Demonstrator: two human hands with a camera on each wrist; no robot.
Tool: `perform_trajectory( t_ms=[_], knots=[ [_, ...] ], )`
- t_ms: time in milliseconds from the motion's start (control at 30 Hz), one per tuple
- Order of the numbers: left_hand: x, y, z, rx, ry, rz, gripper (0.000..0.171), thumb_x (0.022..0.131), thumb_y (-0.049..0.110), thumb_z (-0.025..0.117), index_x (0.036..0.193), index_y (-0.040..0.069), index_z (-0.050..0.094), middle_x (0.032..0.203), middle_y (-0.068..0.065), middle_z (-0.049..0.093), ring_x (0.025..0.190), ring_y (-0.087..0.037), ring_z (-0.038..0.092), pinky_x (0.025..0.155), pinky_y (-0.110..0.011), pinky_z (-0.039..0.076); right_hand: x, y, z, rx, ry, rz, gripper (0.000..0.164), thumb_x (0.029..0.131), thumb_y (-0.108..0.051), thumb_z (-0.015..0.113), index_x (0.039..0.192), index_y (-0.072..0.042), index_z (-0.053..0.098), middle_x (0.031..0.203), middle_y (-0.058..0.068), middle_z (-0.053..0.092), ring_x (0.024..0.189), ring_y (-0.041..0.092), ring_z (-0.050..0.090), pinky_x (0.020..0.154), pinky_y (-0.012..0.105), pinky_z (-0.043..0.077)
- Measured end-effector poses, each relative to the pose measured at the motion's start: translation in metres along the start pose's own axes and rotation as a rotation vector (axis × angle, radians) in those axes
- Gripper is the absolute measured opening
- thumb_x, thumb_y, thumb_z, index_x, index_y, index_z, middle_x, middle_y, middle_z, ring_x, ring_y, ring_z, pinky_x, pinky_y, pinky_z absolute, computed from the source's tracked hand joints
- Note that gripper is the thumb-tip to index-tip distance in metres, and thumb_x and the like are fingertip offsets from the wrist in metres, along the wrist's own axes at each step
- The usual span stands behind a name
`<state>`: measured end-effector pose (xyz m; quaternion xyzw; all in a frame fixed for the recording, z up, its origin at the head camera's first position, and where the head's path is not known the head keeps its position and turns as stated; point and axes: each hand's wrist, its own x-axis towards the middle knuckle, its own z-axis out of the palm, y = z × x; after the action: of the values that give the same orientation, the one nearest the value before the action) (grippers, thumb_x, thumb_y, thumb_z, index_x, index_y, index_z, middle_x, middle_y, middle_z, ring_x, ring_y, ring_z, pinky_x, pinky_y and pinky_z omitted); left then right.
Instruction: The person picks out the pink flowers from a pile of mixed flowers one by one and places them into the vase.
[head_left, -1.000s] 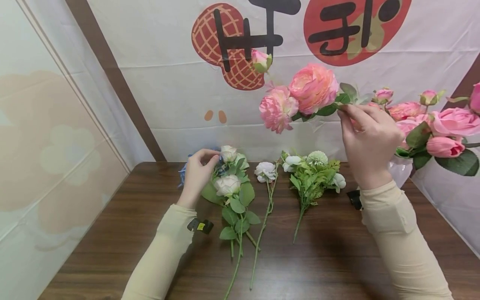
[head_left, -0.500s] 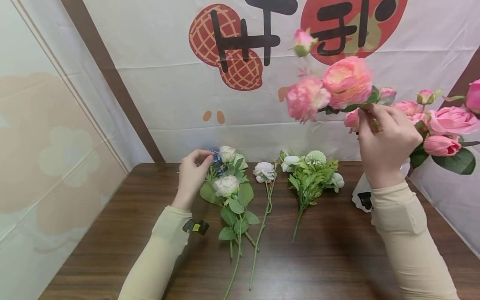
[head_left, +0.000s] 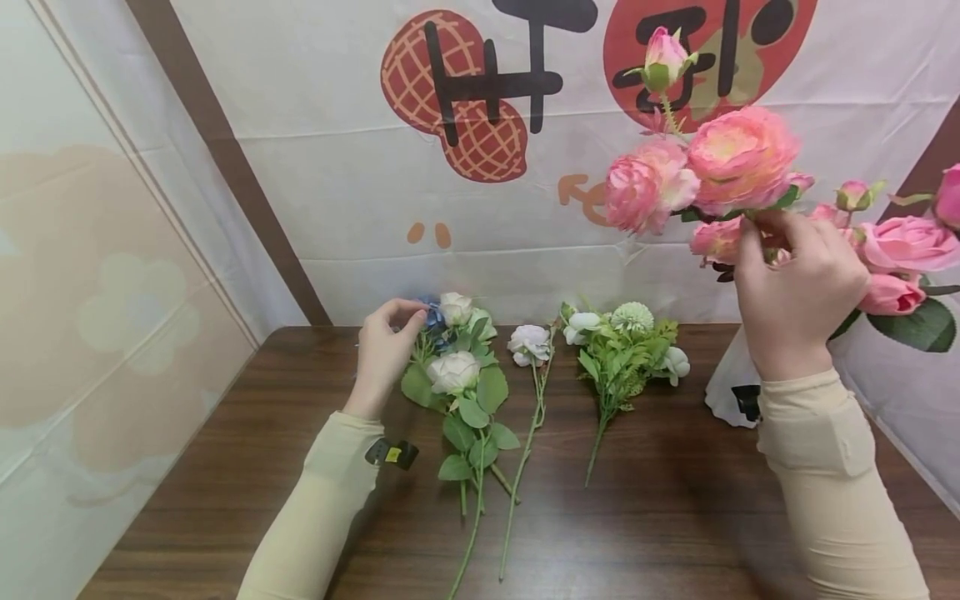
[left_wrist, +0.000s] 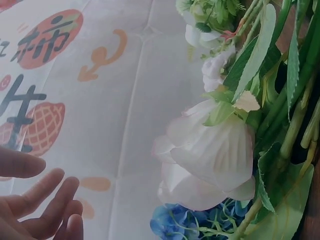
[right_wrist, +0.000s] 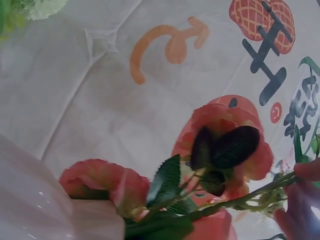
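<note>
My right hand (head_left: 806, 283) is raised at the right, pinching the green stem (right_wrist: 270, 186) of a pink artificial flower spray. Two full blooms (head_left: 742, 162) and a bud (head_left: 664, 60) stand to the left of and above the fingers. In the right wrist view the stem runs from the fingertips to the mouth of a white vase (right_wrist: 40, 200). My left hand (head_left: 386, 350) hovers beside white roses (head_left: 453, 372) and a blue flower (head_left: 435, 321), fingers loosely bent. Nothing shows between its thumb and fingers in the left wrist view.
More pink roses (head_left: 911, 243) stick out from the vase at the right. On the brown wooden table (head_left: 637, 533) lie a single white flower stem (head_left: 531, 343) and a green bunch (head_left: 622, 367) with white blooms. A printed cloth (head_left: 360, 208) hangs behind.
My right hand has moved right with the pink flower spray, bringing it over the vase; its blooms have tilted more upright. My left hand has shifted slightly left, then stayed still.
</note>
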<state>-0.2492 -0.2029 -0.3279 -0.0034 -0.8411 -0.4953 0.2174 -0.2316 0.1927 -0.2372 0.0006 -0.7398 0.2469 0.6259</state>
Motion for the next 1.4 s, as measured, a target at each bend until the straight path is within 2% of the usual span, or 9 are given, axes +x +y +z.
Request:
perform_trajectory(
  t_ms=[167, 433, 667, 833, 967, 1067, 1200, 1267, 1400],
  knots=[
    [0.0, 0.002, -0.001, -0.001, -0.002, 0.003, 0.018, 0.092, 0.022, 0.06, 0.104, 0.011, 0.068, 0.102, -0.007, 0.067, 0.093, -0.02, 0.059, 0.073, -0.032, 0.044, 0.0, -0.002, -0.004, -0.055, -0.005, 0.019, 0.035, 0.089, -0.03, 0.053, 0.091, -0.001, 0.071, 0.079, 0.021, 0.07, 0.07, 0.038, 0.063, 0.06, 0.045, 0.033],
    [0.0, 0.001, -0.002, 0.001, -0.003, -0.007, 0.019, 0.092, 0.023, 0.06, 0.104, 0.012, 0.068, 0.101, -0.007, 0.067, 0.092, -0.02, 0.058, 0.072, -0.032, 0.043, 0.006, 0.001, -0.006, -0.068, -0.022, 0.074, 0.033, 0.089, -0.029, 0.054, 0.094, -0.001, 0.071, 0.079, 0.02, 0.07, 0.065, 0.039, 0.057, 0.058, 0.028, 0.021],
    [0.001, -0.001, -0.004, -0.01, -0.008, -0.006, 0.021, 0.093, 0.025, 0.06, 0.106, 0.011, 0.068, 0.102, -0.007, 0.066, 0.092, -0.021, 0.058, 0.073, -0.033, 0.043, 0.011, 0.001, -0.008, -0.098, -0.054, 0.12, 0.031, 0.088, -0.026, 0.054, 0.093, 0.0, 0.071, 0.083, 0.02, 0.071, 0.068, 0.038, 0.055, 0.061, 0.027, 0.02],
    [0.001, -0.003, -0.006, -0.033, -0.018, 0.003, 0.024, 0.093, 0.026, 0.059, 0.108, 0.009, 0.067, 0.105, -0.007, 0.066, 0.095, -0.021, 0.059, 0.075, -0.035, 0.045, 0.017, 0.001, -0.01, -0.113, -0.051, 0.182, 0.036, 0.089, -0.032, 0.054, 0.091, -0.001, 0.072, 0.086, 0.016, 0.073, 0.053, -0.017, 0.035, 0.064, 0.021, 0.02],
    [0.001, -0.004, -0.006, -0.027, -0.021, -0.004, 0.023, 0.093, 0.026, 0.06, 0.108, 0.01, 0.067, 0.105, -0.007, 0.066, 0.094, -0.021, 0.058, 0.074, -0.034, 0.045, 0.024, 0.001, -0.012, -0.111, -0.065, 0.201, 0.038, 0.089, -0.036, 0.055, 0.09, -0.003, 0.074, 0.087, 0.015, 0.073, 0.053, -0.029, 0.017, 0.062, 0.017, 0.02],
    [0.001, -0.002, -0.004, -0.023, -0.021, -0.008, 0.023, 0.093, 0.026, 0.06, 0.108, 0.011, 0.067, 0.104, -0.007, 0.066, 0.093, -0.021, 0.058, 0.072, -0.034, 0.045, 0.026, 0.004, -0.013, -0.126, -0.094, 0.2, 0.037, 0.088, -0.036, 0.055, 0.091, -0.004, 0.074, 0.088, 0.015, 0.073, 0.053, -0.024, 0.03, 0.061, 0.018, 0.02],
    [0.002, 0.0, -0.004, -0.017, -0.015, -0.016, 0.023, 0.092, 0.026, 0.06, 0.107, 0.011, 0.068, 0.104, -0.007, 0.066, 0.093, -0.021, 0.058, 0.071, -0.034, 0.044, 0.024, 0.011, -0.014, -0.168, -0.178, 0.239, 0.037, 0.088, -0.036, 0.055, 0.094, -0.006, 0.075, 0.091, 0.015, 0.073, 0.075, 0.016, 0.063, 0.065, 0.03, 0.028],
    [0.002, 0.0, -0.004, -0.016, -0.016, -0.019, 0.022, 0.092, 0.026, 0.06, 0.107, 0.011, 0.068, 0.104, -0.007, 0.065, 0.093, -0.021, 0.058, 0.071, -0.034, 0.044, 0.02, 0.015, -0.015, -0.177, -0.211, 0.255, 0.036, 0.088, -0.035, 0.055, 0.097, -0.006, 0.075, 0.093, 0.016, 0.073, 0.092, 0.037, 0.061, 0.075, 0.039, 0.034],
    [0.002, 0.0, -0.003, -0.012, -0.023, -0.018, 0.022, 0.093, 0.026, 0.059, 0.108, 0.011, 0.068, 0.105, -0.006, 0.066, 0.094, -0.021, 0.058, 0.072, -0.034, 0.044, 0.01, 0.02, -0.015, -0.199, -0.233, 0.261, 0.035, 0.089, -0.034, 0.053, 0.101, -0.007, 0.073, 0.096, 0.016, 0.072, 0.091, 0.041, 0.057, 0.087, 0.05, 0.035]
  ],
)
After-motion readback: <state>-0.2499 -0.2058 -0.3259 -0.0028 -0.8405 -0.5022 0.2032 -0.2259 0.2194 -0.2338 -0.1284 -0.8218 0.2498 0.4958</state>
